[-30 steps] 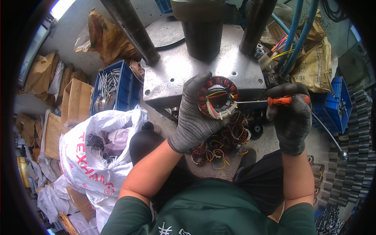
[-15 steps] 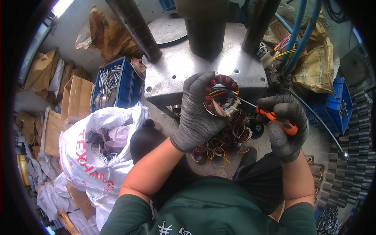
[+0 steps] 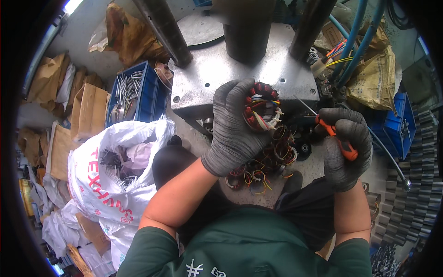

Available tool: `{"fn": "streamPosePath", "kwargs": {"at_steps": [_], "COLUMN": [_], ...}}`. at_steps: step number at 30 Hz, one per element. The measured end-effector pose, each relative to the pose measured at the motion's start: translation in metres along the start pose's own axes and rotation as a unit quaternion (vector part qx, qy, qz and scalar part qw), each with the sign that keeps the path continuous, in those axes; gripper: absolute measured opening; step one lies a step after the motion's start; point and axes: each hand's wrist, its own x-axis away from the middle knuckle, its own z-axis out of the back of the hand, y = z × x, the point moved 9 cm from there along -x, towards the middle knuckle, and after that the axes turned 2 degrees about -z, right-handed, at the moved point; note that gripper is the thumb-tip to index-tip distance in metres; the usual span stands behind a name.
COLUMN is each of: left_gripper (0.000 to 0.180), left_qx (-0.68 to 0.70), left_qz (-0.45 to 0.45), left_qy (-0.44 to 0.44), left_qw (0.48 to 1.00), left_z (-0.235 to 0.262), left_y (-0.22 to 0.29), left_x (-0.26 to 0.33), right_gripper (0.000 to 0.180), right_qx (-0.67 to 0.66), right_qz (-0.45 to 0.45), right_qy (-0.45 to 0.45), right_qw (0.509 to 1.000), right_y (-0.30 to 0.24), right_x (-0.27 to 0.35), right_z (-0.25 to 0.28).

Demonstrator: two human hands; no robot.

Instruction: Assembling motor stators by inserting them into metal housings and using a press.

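My left hand (image 3: 235, 127), in a grey knit glove, grips a motor stator (image 3: 261, 87) with red windings and coloured lead wires inside its ring. It is held up before the front edge of the metal press table. In my right hand (image 3: 347, 147), gloved alike, is a screwdriver (image 3: 347, 148) with an orange and black handle. Its thin shaft points up and left, and its tip is apart from the stator. Part of the stator's left side is hidden by my left fingers. Below it, several more wired stators (image 3: 258, 177) lie in a heap on the floor.
Ahead stands the press table (image 3: 203, 71) with thick columns. A blue bin (image 3: 138, 104) of metal rods and a white woven sack (image 3: 110, 184) are at left. At right are a blue bin (image 3: 402, 124), hoses (image 3: 353, 51) and stacked metal parts (image 3: 410, 184).
My right hand has drawn the screwdriver away to the right, its tip leaving the stator. My left hand has turned the stator slightly and still holds it.
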Motion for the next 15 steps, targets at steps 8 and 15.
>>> {"fn": "streamPosePath", "kwargs": {"at_steps": [8,15], "left_gripper": [0.093,0.098], "left_qx": [0.009,0.107], "left_qz": [0.049,0.122], "left_qy": [-0.01,-0.053], "left_qw": [0.999,0.985], "left_z": [-0.003,-0.018], "left_y": [-0.011,-0.026], "left_x": [0.001,0.009], "right_gripper": [0.045,0.042], "right_qx": [-0.04,-0.101], "right_qz": [-0.022,-0.047], "right_qy": [-0.057,-0.035], "right_qw": [0.997,0.993], "right_y": [0.003,0.014], "right_x": [0.0,-0.001], "right_z": [-0.015,-0.014]}}
